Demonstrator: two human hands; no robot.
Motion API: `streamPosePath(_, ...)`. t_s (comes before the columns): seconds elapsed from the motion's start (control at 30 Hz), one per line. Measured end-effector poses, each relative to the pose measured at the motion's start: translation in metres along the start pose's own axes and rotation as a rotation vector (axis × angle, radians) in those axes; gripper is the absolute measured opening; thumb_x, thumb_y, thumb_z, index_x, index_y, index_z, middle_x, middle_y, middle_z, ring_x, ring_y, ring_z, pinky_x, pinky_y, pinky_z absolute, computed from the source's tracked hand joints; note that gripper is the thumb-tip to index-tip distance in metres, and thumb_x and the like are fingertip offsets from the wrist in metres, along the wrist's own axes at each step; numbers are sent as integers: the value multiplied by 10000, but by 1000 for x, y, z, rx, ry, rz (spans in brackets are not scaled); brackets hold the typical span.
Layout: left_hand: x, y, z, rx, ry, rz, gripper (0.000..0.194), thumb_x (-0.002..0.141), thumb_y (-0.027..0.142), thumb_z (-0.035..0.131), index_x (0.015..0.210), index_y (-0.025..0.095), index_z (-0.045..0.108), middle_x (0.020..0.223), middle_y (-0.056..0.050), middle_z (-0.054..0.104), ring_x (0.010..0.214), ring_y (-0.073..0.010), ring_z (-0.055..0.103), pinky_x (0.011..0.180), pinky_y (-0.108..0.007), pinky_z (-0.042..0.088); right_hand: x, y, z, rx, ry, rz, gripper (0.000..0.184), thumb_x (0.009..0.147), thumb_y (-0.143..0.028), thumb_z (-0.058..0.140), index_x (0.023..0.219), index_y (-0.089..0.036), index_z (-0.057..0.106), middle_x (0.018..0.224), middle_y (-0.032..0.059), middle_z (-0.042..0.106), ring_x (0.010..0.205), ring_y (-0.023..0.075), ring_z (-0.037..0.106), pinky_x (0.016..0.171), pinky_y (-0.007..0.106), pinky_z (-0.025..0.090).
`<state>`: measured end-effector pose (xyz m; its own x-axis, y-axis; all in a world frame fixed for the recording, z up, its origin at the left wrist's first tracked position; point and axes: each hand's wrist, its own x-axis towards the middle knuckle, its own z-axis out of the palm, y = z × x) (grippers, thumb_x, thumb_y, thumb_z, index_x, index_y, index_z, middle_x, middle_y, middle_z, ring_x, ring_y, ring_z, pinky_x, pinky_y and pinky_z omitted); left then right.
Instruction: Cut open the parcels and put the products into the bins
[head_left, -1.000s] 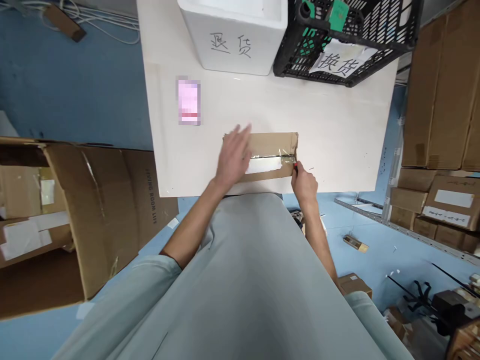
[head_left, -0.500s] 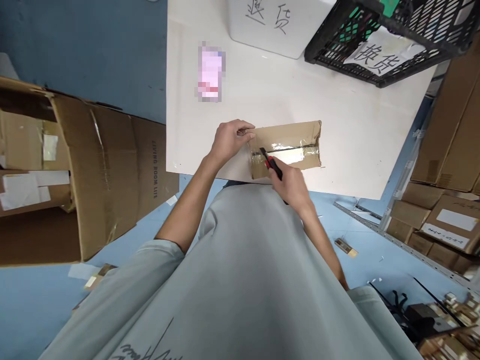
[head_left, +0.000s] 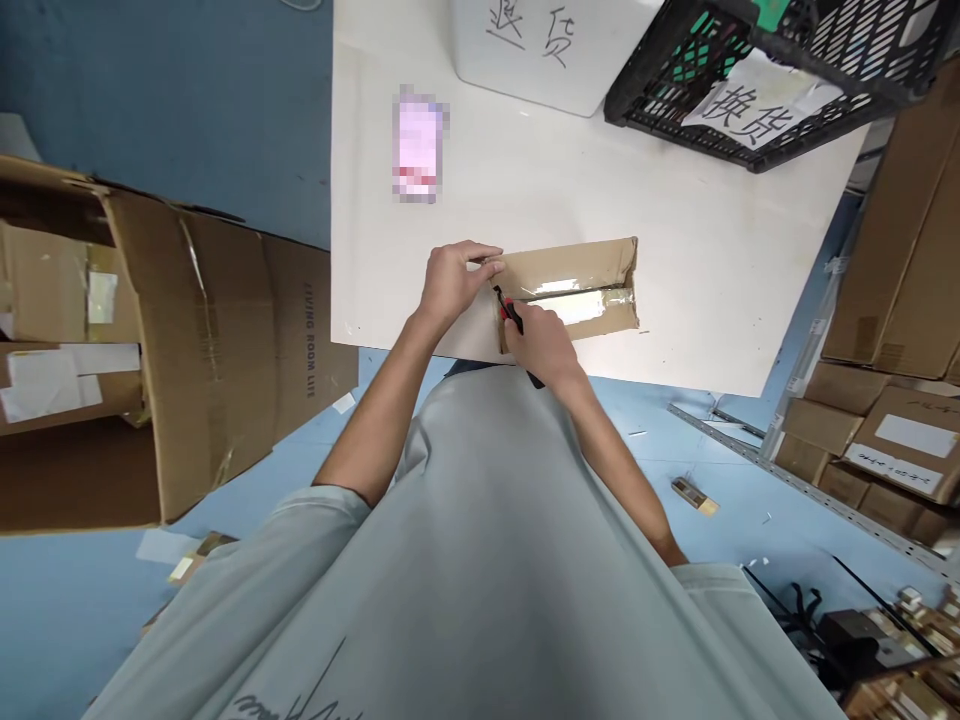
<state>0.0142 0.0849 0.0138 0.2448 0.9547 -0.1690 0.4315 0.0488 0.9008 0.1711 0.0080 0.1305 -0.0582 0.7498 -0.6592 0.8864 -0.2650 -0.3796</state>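
A small brown cardboard box (head_left: pixel 570 262) lies near the front edge of the white table, with shiny clear tape across its top. A dark slit runs along the middle, and something pale shows in it. My right hand (head_left: pixel 546 345) is wrapped round a red and black box cutter (head_left: pixel 513 317), whose tip meets the box's left end. At that same end, the thumb and fingers of my left hand (head_left: pixel 452 282) grip the far left corner of the box. The tip of the blade is too small to make out clearly.
On the white table (head_left: pixel 675 220) are a pixelated pink item (head_left: pixel 418 148), a white bin (head_left: pixel 551 60) and a black plastic crate (head_left: pixel 675 110) with a paper label. A large open carton (head_left: pixel 240 330) stands left; stacked boxes (head_left: pixel 900 440) are at right.
My right hand has moved left with the box cutter, from over the box's top to its left end. The slit along the top looks wider. My left hand stays at the corner.
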Motion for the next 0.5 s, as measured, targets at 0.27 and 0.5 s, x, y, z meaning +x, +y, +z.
streamPosePath(0.27,-1,-2,3,34,-5,-16,207,1003,307,763,1157,271,896,1217,-38,871,1154,-270,796,1108,-470,626,-30,4,24,-7,-52,59,351,1129,-272,504,1415,-175,684,1113,178,811,1047,361,764,855,424,604)
streamPosePath(0.5,-4,3,4,75,2,-38,259,1017,324,736,1213,248,888,1267,-45,865,1195,-270,792,1137,-443,611,-37,9,28,-18,-143,35,322,1086,-201,509,1295,-180,752,1093,171,835,1043,384,789,901,459,606)
